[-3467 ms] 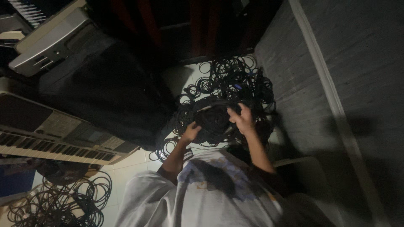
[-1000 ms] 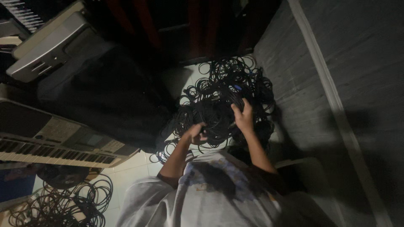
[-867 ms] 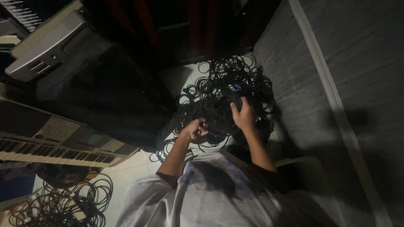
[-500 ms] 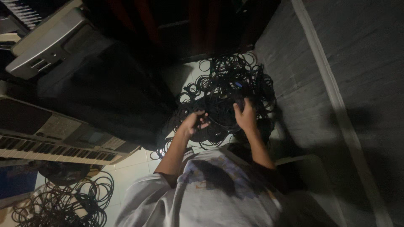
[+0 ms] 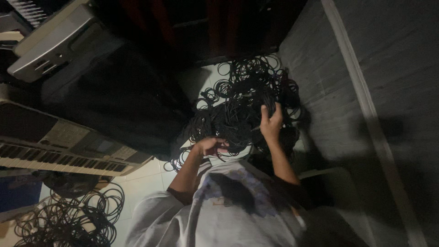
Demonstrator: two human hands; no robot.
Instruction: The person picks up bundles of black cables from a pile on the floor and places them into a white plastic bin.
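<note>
Nearest, at lower centre, the person's grey shirt (image 5: 219, 215). Above it, the left hand (image 5: 211, 146) is curled into black loops; whether that grip is clenched cannot be told. The right hand (image 5: 271, 122) grasps strands of the tangled black cable pile (image 5: 238, 105), which lies on the tiled floor (image 5: 146, 176) at centre frame.

Risk, judged: pulling blind in dim light could tighten knots or snag loops under the keyboard (image 5: 59, 148) at left.
</note>
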